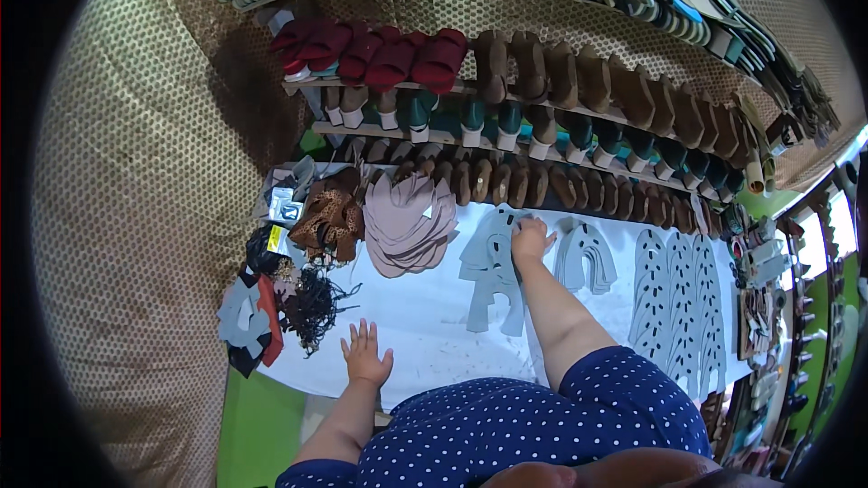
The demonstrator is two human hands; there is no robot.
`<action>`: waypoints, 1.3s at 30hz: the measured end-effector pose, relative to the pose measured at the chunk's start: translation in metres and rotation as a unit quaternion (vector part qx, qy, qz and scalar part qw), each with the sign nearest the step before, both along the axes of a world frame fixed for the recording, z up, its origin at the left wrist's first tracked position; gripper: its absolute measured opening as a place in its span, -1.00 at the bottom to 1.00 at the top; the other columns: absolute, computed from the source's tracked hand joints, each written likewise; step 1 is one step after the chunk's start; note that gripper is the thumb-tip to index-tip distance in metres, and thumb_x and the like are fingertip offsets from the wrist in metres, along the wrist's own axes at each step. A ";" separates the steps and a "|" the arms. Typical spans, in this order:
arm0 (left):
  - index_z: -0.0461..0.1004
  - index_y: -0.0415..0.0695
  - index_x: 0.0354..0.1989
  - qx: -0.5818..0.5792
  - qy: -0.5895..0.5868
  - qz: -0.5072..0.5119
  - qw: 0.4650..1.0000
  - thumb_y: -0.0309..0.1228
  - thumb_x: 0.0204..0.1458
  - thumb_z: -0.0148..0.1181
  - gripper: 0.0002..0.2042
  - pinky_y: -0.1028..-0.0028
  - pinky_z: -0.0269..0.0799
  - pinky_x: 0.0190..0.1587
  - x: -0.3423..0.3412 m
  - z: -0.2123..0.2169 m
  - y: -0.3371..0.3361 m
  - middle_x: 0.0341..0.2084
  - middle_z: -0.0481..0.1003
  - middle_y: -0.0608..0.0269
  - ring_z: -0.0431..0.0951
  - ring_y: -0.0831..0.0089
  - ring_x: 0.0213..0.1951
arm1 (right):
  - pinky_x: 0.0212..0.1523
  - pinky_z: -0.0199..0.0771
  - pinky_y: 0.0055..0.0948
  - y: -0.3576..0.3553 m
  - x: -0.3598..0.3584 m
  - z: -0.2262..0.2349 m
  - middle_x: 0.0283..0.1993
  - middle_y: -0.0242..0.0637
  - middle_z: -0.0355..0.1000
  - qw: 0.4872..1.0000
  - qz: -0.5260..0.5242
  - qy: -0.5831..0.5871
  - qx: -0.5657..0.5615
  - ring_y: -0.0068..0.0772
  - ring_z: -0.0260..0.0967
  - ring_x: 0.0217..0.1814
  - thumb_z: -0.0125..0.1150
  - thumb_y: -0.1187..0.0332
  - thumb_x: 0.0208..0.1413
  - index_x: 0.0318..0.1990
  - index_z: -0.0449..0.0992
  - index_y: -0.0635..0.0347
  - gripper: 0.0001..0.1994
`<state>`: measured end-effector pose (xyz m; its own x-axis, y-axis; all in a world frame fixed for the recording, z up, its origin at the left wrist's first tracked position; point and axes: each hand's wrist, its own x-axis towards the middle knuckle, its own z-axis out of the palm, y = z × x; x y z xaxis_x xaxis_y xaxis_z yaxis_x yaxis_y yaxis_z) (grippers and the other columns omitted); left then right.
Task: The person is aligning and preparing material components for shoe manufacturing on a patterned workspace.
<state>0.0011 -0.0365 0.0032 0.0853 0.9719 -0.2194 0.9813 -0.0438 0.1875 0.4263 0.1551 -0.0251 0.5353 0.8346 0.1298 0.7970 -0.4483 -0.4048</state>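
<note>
1. Head view: broad white-covered work table (425, 316), landmark for all places below.
2. Three long columns of overlapping pale-grey slotted pieces (683, 307), at the table's right end, running between its far and near sides.
3. Broad, fanned stack of flat mauve pieces (407, 226), left of the table's centre, toward its far edge.
4. Loose pile of thin, flat pale-grey pieces with dark slots (488, 258), table's middle; long axis runs from far side to near side, the nearest piece arching open toward the near edge. Lies just left of the right hand, the nearer one; well ahead and to the right of the left hand.
5. Brown-and-black leopard-print heap (327, 221), table's left end, far side.
6. Neat stack of pale-grey arch-shaped pieces (583, 233), right of the table's middle, opening toward its near edge.
7. Left hand (366, 360), near edge of the table, left side: fingers spread, nothing held; contact with the cover cannot be told.
8. Right hand (532, 239), table's middle toward the far edge, at the loose pile's right side: fingers slightly bent; whether it grasps a piece cannot be told.
</note>
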 end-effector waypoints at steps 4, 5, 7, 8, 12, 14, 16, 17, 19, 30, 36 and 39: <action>0.04 -0.01 0.49 -0.003 0.004 -0.007 1.000 0.00 0.07 0.13 -0.19 -0.14 -0.40 0.47 -0.002 -0.001 0.002 0.52 -0.07 0.14 -0.22 0.06 0.53 | 0.41 -0.20 0.44 -0.008 -0.007 0.016 -0.03 -0.39 0.59 0.991 0.025 0.104 0.082 -0.21 0.42 0.18 0.27 0.28 0.11 -0.18 0.66 -0.03 -0.85; 0.04 -0.01 0.49 0.000 0.002 -0.008 1.000 0.00 0.07 0.13 -0.19 -0.15 -0.40 0.47 -0.002 -0.003 0.002 0.52 -0.07 0.13 -0.22 0.06 0.53 | 0.41 -0.20 0.44 -0.015 -0.009 0.023 -0.03 -0.39 0.59 0.991 0.022 0.103 0.082 -0.21 0.42 0.18 0.27 0.28 0.11 -0.18 0.66 -0.03 -0.85; 0.04 -0.01 0.49 0.003 0.000 -0.011 1.000 0.00 0.07 0.13 -0.19 -0.15 -0.41 0.46 -0.004 -0.005 0.002 0.52 -0.07 0.12 -0.22 0.06 0.53 | 0.44 -0.16 0.33 -0.029 -0.017 0.041 -0.05 -0.37 0.59 0.970 0.158 0.126 0.134 -0.22 0.47 0.09 0.26 0.29 0.13 -0.18 0.66 -0.01 -0.86; 0.04 -0.02 0.49 0.004 -0.003 -0.007 1.000 0.01 0.07 0.13 -0.19 -0.15 -0.41 0.46 -0.006 -0.006 0.000 0.52 -0.07 0.11 -0.22 0.06 0.53 | 0.47 -0.16 0.27 -0.038 -0.022 0.052 -0.06 -0.35 0.59 0.962 0.200 0.146 0.119 -0.24 0.46 0.12 0.28 0.31 0.11 -0.18 0.66 -0.02 -0.86; 0.04 -0.03 0.49 0.015 -0.013 -0.012 1.000 0.02 0.07 0.12 -0.18 -0.16 -0.43 0.46 -0.007 -0.007 0.000 0.52 -0.07 0.10 -0.23 0.05 0.54 | 0.43 -0.09 0.27 -0.089 -0.038 0.091 -0.08 -0.33 0.60 0.930 0.321 0.152 0.094 -0.23 0.48 0.15 0.34 0.33 0.09 -0.18 0.66 -0.04 -0.86; 0.04 -0.03 0.49 0.015 -0.020 -0.015 1.000 0.02 0.08 0.11 -0.19 -0.16 -0.44 0.46 -0.008 -0.008 -0.001 0.52 -0.08 0.10 -0.23 0.05 0.54 | 0.41 -0.02 0.20 -0.112 -0.045 0.112 -0.09 -0.31 0.60 0.913 0.363 0.175 0.058 -0.23 0.48 0.13 0.35 0.35 0.09 -0.17 0.66 -0.02 -0.85; 0.04 -0.04 0.49 0.015 -0.028 -0.017 0.999 0.02 0.08 0.11 -0.19 -0.16 -0.44 0.46 -0.008 -0.007 -0.001 0.52 -0.08 0.10 -0.23 0.05 0.54 | 0.30 0.25 -0.12 -0.131 -0.051 0.137 -0.12 -0.27 0.61 0.871 0.440 0.218 -0.011 -0.26 0.51 0.04 0.35 0.39 0.08 -0.13 0.67 0.05 -0.81; 0.04 -0.05 0.49 0.015 -0.029 -0.013 0.999 0.00 0.09 0.11 -0.20 -0.15 -0.43 0.46 -0.009 -0.006 -0.002 0.52 -0.08 0.10 -0.23 0.04 0.54 | 0.30 0.25 -0.12 -0.138 -0.056 0.149 -0.12 -0.27 0.61 0.872 0.439 0.218 -0.013 -0.26 0.51 0.04 0.35 0.39 0.08 -0.13 0.67 0.05 -0.81; 0.04 -0.06 0.49 0.011 -0.033 -0.009 0.999 -0.01 0.09 0.11 -0.20 -0.13 -0.42 0.46 -0.011 -0.005 -0.005 0.52 -0.08 0.09 -0.23 0.04 0.53 | 0.10 0.44 -0.29 -0.151 -0.068 0.171 -0.17 -0.31 0.61 0.849 0.453 0.262 -0.068 -0.31 0.54 -0.07 0.35 0.37 0.08 -0.06 0.66 0.02 -0.76; 0.08 -0.07 0.47 0.063 -0.078 -0.024 0.995 -0.13 0.22 -0.01 -0.35 -0.17 -0.39 0.46 -0.025 -0.034 -0.003 0.51 -0.02 0.14 -0.17 0.09 0.53 | 0.23 0.32 0.11 -0.095 -0.228 0.113 0.04 -0.24 0.56 0.793 0.547 0.096 -0.251 -0.21 0.49 0.10 0.34 0.23 0.02 0.08 0.59 -0.06 -0.59; 0.15 0.05 0.46 0.053 -0.107 -0.055 0.991 -0.11 0.23 0.01 -0.39 -0.20 -0.39 0.44 -0.024 -0.019 -0.005 0.49 0.02 0.11 -0.12 0.06 0.52 | 0.39 -0.19 0.56 -0.141 -0.236 0.061 0.38 -0.24 0.29 0.881 0.452 0.020 -0.137 -0.12 0.11 0.49 0.26 0.05 0.10 0.26 0.43 -0.05 -0.45; 0.13 0.11 0.46 0.038 -0.082 -0.079 0.993 -0.04 0.21 0.03 -0.36 -0.25 -0.43 0.43 -0.021 -0.008 -0.007 0.51 -0.03 0.13 -0.16 0.04 0.53 | 0.40 -0.23 0.53 -0.184 -0.211 0.030 0.48 -0.22 0.15 0.891 0.440 -0.041 -0.103 -0.06 -0.05 0.58 0.23 -0.04 0.12 0.37 0.29 -0.07 -0.33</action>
